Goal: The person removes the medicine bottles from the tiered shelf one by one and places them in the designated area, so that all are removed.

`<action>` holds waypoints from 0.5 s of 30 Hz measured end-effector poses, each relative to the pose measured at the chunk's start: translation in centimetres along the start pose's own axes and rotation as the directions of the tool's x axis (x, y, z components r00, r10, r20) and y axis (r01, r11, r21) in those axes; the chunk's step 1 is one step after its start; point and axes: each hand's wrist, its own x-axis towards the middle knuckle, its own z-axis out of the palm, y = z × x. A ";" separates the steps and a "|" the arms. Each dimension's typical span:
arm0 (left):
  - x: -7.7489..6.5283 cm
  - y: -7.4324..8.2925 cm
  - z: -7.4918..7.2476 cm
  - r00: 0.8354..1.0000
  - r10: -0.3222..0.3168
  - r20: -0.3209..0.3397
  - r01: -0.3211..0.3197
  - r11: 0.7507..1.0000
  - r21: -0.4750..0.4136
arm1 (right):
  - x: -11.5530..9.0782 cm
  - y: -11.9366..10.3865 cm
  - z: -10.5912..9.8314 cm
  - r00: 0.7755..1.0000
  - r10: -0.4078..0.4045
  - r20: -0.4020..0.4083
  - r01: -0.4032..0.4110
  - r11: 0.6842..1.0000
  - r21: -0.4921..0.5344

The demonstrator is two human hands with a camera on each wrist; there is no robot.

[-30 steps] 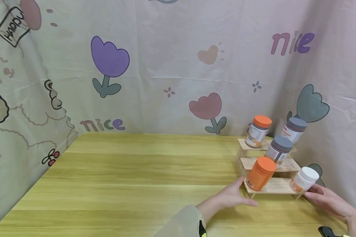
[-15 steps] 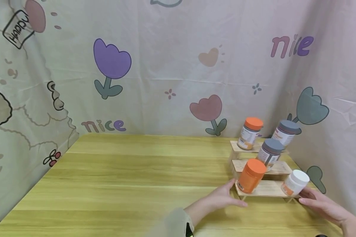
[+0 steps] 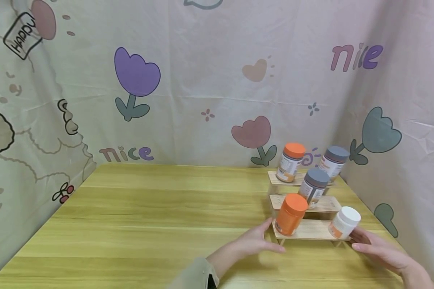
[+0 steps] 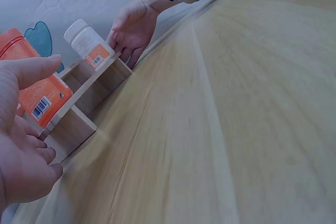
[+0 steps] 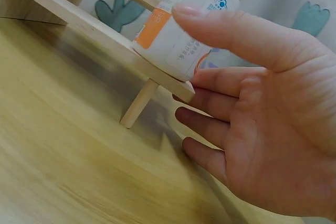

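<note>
A three-step wooden rack (image 3: pixel 312 230) stands at the right of the table, between my two hands. My left hand (image 3: pixel 254 241) touches its left end, thumb spread toward the front; the left wrist view shows the other fingers loosely bent against that end. At the opposite end, my right hand (image 3: pixel 379 249) has relaxed fingers against the shelf edge, thumb near the white bottle (image 5: pixel 184 30). That bottle and an orange jar (image 3: pixel 291 214) share the lowest step. A grey-lidded jar (image 3: pixel 314 187) occupies the middle step. Another grey-lidded jar (image 3: pixel 333 162) and an orange-lidded jar (image 3: pixel 290 162) are on top.
The wood-grain table (image 3: pixel 148 224) stretches to the left of the rack. Behind it hangs a printed cloth (image 3: pixel 195 80), which also runs down the right side close to the rack.
The rack, with its jars and bottle, has shifted left across the table, and both hands have moved along with it. The head view has tilted slightly.
</note>
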 end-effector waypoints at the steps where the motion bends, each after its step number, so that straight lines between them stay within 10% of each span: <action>1: -0.1 -0.1 -0.2 1.000 -0.002 -0.002 0.002 1.000 0.003 | 0.2 -0.1 0.2 1.000 0.000 0.004 0.000 1.000 -0.002; 15: -2.2 -1.5 -3.3 0.999 -0.010 -0.038 0.010 1.000 -0.001 | 3.4 -1.5 3.0 0.996 0.036 0.078 -0.037 0.999 0.011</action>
